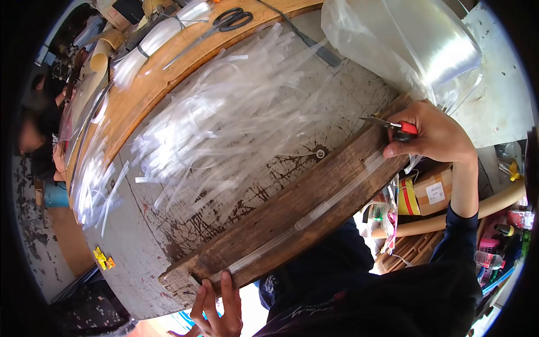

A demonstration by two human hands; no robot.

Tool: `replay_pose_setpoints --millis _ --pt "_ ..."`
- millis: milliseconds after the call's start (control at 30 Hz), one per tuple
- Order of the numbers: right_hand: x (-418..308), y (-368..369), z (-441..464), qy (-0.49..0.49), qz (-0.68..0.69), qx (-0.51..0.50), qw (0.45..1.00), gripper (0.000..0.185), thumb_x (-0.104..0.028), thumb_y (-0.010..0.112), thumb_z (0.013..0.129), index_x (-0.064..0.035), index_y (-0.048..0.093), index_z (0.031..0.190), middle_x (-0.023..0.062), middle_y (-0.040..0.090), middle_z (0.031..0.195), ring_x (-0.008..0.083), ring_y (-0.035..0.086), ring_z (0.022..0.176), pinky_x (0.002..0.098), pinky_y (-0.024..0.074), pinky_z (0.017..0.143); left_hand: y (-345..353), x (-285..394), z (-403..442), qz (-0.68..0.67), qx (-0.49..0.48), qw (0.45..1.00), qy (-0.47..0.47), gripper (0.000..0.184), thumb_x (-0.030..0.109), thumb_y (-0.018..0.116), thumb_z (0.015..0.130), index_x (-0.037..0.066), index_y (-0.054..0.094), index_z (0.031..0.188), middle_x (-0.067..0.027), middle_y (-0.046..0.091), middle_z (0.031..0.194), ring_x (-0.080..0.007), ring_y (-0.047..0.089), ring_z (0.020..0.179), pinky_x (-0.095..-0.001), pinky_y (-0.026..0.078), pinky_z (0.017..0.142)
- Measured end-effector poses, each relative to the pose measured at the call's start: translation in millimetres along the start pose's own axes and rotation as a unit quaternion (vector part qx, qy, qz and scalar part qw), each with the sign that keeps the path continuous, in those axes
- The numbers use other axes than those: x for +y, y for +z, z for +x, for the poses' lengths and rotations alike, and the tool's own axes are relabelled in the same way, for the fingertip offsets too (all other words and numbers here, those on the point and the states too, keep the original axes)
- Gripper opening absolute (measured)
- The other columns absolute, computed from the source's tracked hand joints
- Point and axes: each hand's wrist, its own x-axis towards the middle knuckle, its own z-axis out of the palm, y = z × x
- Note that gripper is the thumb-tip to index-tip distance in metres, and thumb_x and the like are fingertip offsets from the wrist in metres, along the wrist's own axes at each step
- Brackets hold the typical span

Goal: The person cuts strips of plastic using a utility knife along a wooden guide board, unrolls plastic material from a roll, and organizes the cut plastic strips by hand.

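A long, worn wooden plank (269,216) lies slantwise near my body, at the edge of the scratched metal table (140,247). Along its top runs a narrow clear plastic strip (320,212). My left hand (219,312) rests its outstretched fingertips on the strip near the plank's lower left end. At the upper right end, my right hand (438,135) is closed round a utility knife (407,128) with a red and black handle. The knife's blade points left, above the plank. A large loose heap of clear plastic strips (213,123) covers the table beyond.
Scissors (231,21) and a tied bundle of strips (151,45) lie on the curved wooden board (174,67). Clear plastic film (404,45) stands at the far right. Yellow wrappers (101,257) lie at the left, and another person (39,129) is behind. A cardboard box (435,191) sits below right.
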Motion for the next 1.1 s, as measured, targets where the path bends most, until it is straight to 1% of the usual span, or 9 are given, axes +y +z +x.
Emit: replay_pose_setpoints --millis 67,167,233,567,733,867,967,1067,1100 --pt "-1.3 -1.2 0.2 0.026 0.013 -0.013 0.999 0.028 -0.023 0.072 0.071 0.0007 0.057 0.068 0.009 0.051 0.052 0.0177 0.047 0.048 0.0304 0.0368 0.05 -0.1 -0.3 -5.1 0.003 -0.009 1.0 0.009 0.026 0.014 0.076 0.067 0.014 0.069 0.092 -0.0077 0.061 0.088 -0.0157 0.054 0.083 -0.0201 0.051 0.065" --pt "-2.2 -2.6 1.1 0.003 0.013 -0.014 1.0 0.028 -0.023 0.071 0.071 0.0013 0.058 0.071 0.0098 0.052 0.053 0.0181 0.049 0.05 0.0313 0.0376 0.052 1.8 -0.3 -17.2 0.006 -0.074 0.997 0.02 0.023 0.027 0.055 0.084 0.014 0.067 0.099 -0.0123 0.06 0.087 -0.023 0.051 0.089 -0.036 0.04 0.09" --pt "-7.8 -4.7 2.7 0.06 -0.009 -0.037 0.997 0.029 -0.024 0.071 0.07 0.0014 0.059 0.072 0.0117 0.052 0.056 0.0223 0.051 0.054 0.0335 0.0382 0.054 -1.9 -1.2 -0.9 0.012 -0.038 0.999 0.018 0.025 0.013 0.076 0.067 0.014 0.069 0.091 -0.0077 0.061 0.086 -0.0155 0.054 0.082 -0.0198 0.051 0.064" --pt "-22.0 5.3 -3.9 0.104 -0.139 0.03 0.984 0.034 -0.029 0.072 0.066 0.0002 0.053 0.069 0.0144 0.05 0.064 0.033 0.052 0.068 0.0392 0.0391 0.063 -1.0 1.5 -3.1 -0.01 -0.01 1.0 0.008 0.025 0.01 0.076 0.067 0.014 0.069 0.091 -0.0082 0.061 0.086 -0.017 0.053 0.082 -0.0231 0.05 0.065" --pt "-26.6 40.4 -20.4 0.04 -0.225 0.313 0.922 0.026 -0.009 0.07 0.065 -0.0038 0.053 0.085 0.011 0.048 0.092 0.0313 0.056 0.068 0.0392 0.0441 0.054 7.7 10.0 -15.8 0.002 -0.008 0.998 -0.061 0.023 0.014 0.062 0.076 0.01 0.067 0.098 -0.0125 0.058 0.089 -0.0234 0.051 0.086 -0.0309 0.046 0.068" --pt "-22.9 80.5 -31.8 -0.032 -0.227 0.383 0.895 0.032 0.005 0.061 0.065 -0.0026 0.055 0.095 0.0092 0.047 0.096 0.0237 0.06 0.065 0.033 0.0467 0.045 10.3 17.0 -11.5 0.033 0.011 0.995 -0.088 0.021 0.018 0.059 0.078 0.013 0.067 0.097 -0.0093 0.058 0.089 -0.0215 0.052 0.085 -0.0429 0.04 0.085" --pt "-42.9 118.0 -39.0 -0.064 -0.104 0.364 0.923 0.04 0.004 0.061 0.065 0.0029 0.054 0.105 0.0089 0.058 0.083 0.0151 0.056 0.053 0.0273 0.0442 0.04 2.4 22.1 -0.2 0.069 0.013 0.995 -0.071 0.021 0.025 0.057 0.08 0.016 0.067 0.096 -0.0052 0.057 0.089 -0.0191 0.052 0.084 -0.0569 0.02 0.098" --pt "-74.9 145.3 -43.1 -0.252 0.056 0.145 0.955 0.059 -0.013 0.057 0.073 0.0028 0.037 0.126 0.0093 0.059 0.069 0.0112 0.046 0.037 0.0275 0.038 0.032 -3.2 30.6 7.2 -0.128 -0.007 0.94 -0.316 0.027 0.009 0.076 0.067 0.013 0.069 0.092 -0.0085 0.059 0.089 -0.0184 0.052 0.081 -0.0251 0.049 0.063" --pt "-85.6 153.5 -43.9 -0.28 0.129 0.044 0.95 0.065 -0.021 0.055 0.077 0.0016 0.03 0.133 0.0075 0.058 0.058 0.0105 0.043 0.033 0.0278 0.0359 0.03 4.8 21.4 -6.2 -0.022 -0.003 0.979 -0.202 0.021 0.02 0.065 0.074 0.016 0.068 0.094 -0.0052 0.058 0.088 -0.0181 0.052 0.083 -0.0438 0.027 0.081"
